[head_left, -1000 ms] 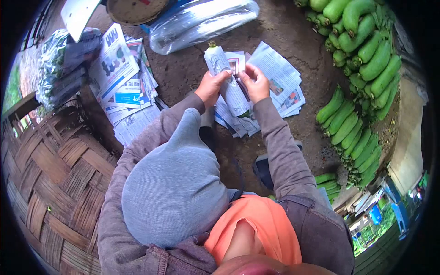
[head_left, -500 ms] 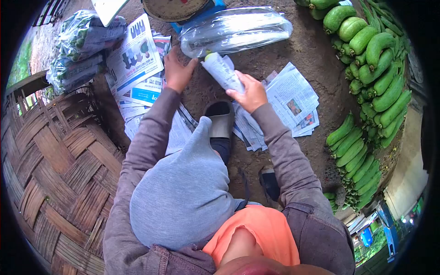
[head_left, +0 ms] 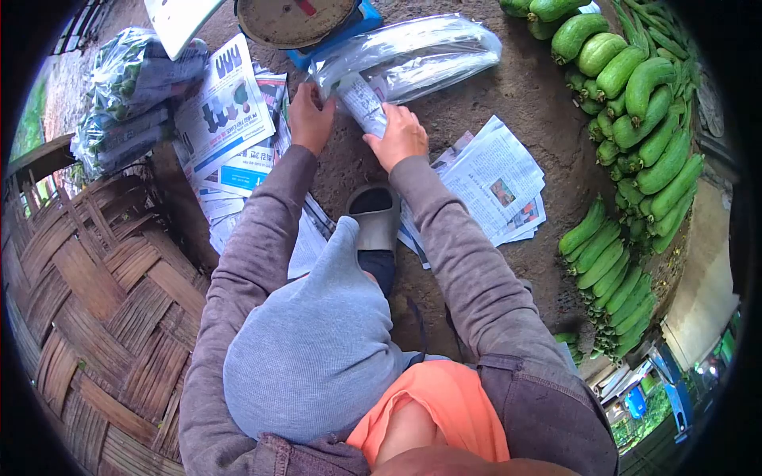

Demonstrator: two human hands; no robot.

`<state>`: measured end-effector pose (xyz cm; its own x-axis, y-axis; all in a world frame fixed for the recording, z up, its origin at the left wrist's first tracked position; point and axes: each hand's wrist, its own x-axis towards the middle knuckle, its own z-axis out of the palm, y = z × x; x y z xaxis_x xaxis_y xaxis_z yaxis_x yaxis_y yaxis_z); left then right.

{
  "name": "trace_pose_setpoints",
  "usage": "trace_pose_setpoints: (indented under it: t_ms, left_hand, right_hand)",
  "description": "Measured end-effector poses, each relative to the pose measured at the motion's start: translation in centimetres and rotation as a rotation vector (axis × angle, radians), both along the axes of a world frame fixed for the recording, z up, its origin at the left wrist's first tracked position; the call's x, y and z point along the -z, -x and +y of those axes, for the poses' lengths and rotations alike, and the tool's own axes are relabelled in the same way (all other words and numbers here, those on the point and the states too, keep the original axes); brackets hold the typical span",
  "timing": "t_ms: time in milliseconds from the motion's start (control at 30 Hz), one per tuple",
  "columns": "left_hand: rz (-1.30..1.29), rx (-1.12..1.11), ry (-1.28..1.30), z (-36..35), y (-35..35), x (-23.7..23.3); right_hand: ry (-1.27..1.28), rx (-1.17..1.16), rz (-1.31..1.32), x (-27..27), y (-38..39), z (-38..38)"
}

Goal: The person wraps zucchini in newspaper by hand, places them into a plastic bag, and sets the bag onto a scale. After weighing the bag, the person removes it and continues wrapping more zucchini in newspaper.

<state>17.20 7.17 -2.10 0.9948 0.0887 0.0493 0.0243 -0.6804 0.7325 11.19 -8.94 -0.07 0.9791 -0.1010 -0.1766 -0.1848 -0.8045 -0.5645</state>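
Observation:
My right hand [head_left: 401,139] is closed around a newspaper-wrapped gourd [head_left: 363,103], a paper roll whose far end is at the near left end of a clear plastic bag [head_left: 429,51]. The bag lies on its side, shiny and bulging, with long shapes inside that I cannot make out. My left hand [head_left: 311,119] is beside the bag's left end, its fingers curled at the plastic edge. Printed newspaper sheets [head_left: 222,119] lie to the left of that hand. Another fanned stack of newspaper [head_left: 492,182] rests on the soil to the right of my right hand.
Long green gourds [head_left: 655,143] are heaped in rows along the right. A round-topped scale [head_left: 298,20] with a blue body stands at the back. Filled plastic bags [head_left: 131,79] sit at the far left, behind a woven bamboo basket [head_left: 119,285]. My shoe [head_left: 375,222] is in the middle.
My right hand has moved left and forward, bringing the wrapped gourd to the bag's end. The fingers of my left hand have curled in at the plastic edge.

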Motion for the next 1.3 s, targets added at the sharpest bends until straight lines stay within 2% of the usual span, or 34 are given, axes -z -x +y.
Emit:
trace_pose_setpoints:
  t_ms: [67, 167, 267, 333, 400, 500, 533, 567, 633, 667, 700, 733, 767, 800, 833, 867, 933, 1033, 1133, 1200, 1267, 1300]
  left_hand:
    - [0.063, -0.048, 0.090, 0.0, 0.0, 0.0]
    - [0.004, 0.160, -0.096, 0.7, 0.2, -0.2]
    - [0.129, 0.295, -0.166, 0.0, 1.1, -0.1]
    - [-0.155, 0.354, -0.209, 0.4, 2.3, 1.6]
    - [0.014, 0.370, -0.226, 1.5, 2.9, 3.3]
    - [-0.010, 0.295, -0.121, 0.9, 3.9, 1.7]
    - [-0.047, 0.300, -0.158, 0.9, 4.4, 1.0]
    - [-0.082, 0.300, -0.194, 0.7, 5.1, 0.0]
    - [-0.118, 0.315, -0.208, 0.0, 6.6, -2.2]
    - [-0.132, 0.386, -0.189, -0.2, 7.5, -2.5]
    - [-0.150, 0.455, -0.169, -0.4, 8.3, -2.7]
    - [-0.170, 0.523, -0.151, -0.7, 9.1, -3.0]
    - [-0.119, 0.572, -0.132, -1.3, 10.2, -3.1]
    - [-0.136, 0.694, -0.164, -2.0, 10.9, -3.6]
    - [-0.108, 0.815, -0.167, -2.4, 11.9, -3.3]
    - [-0.084, 0.941, -0.171, -3.0, 12.7, -2.8]
    - [-0.009, 1.214, -0.212, -4.0, 13.9, -3.0]
    - [0.055, 1.447, -0.165, -5.3, 15.4, -2.6]
    - [0.038, 1.523, -0.167, -6.1, 15.7, -2.2]
    - [0.036, 1.499, -0.194, -6.3, 16.0, -1.3]
    - [0.020, 1.432, -0.267, -7.1, 16.0, -1.1]
    - [0.012, 1.442, -0.288, -7.4, 15.9, -0.7]
  right_hand:
    - [-0.029, 0.029, 0.013, 0.2, 0.6, 0.1]
    - [-0.124, 0.066, -0.011, 0.7, 0.7, 0.9]
    - [-0.189, 0.152, -0.107, 1.7, -0.8, 1.9]
    - [-0.171, 0.130, -0.038, 1.9, -2.4, 2.3]
    - [-0.019, 0.137, -0.068, 4.2, -2.8, 2.7]
    - [-0.017, -0.072, 0.090, 1.4, -4.0, -0.1]
    - [-0.001, -0.147, 0.135, 0.5, -4.3, -1.4]
    - [0.011, -0.173, 0.110, -0.8, -5.4, -3.6]
    - [0.004, -0.030, -0.279, -2.9, -8.1, -9.6]
    - [0.098, 0.017, -0.469, -2.8, -9.9, -13.1]
    - [0.267, 0.024, -0.528, -5.3, -11.8, -16.4]
    - [0.546, -0.045, -0.616, -5.5, -14.1, -19.9]
    - [0.724, -0.037, -0.694, -5.9, -16.2, -22.6]
    - [0.647, -0.066, -0.671, -6.3, -18.8, -24.9]
    - [0.704, -0.088, -0.574, -6.3, -20.0, -26.9]
    - [0.842, -0.146, -0.622, -5.8, -21.0, -28.2]
    - [1.043, -0.324, -0.485, -4.4, -23.0, -30.7]
    - [1.031, -0.339, -0.155, -6.5, -23.4, -30.0]
    - [0.965, -0.307, -0.546, -2.5, -24.9, -35.4]
    - [-0.211, 0.227, -0.350, -10.4, -20.4, -31.3]
    - [0.088, 0.015, -0.646, -12.0, -16.7, -33.0]
    - [-0.212, 0.115, -0.585, -11.9, -15.3, -35.4]
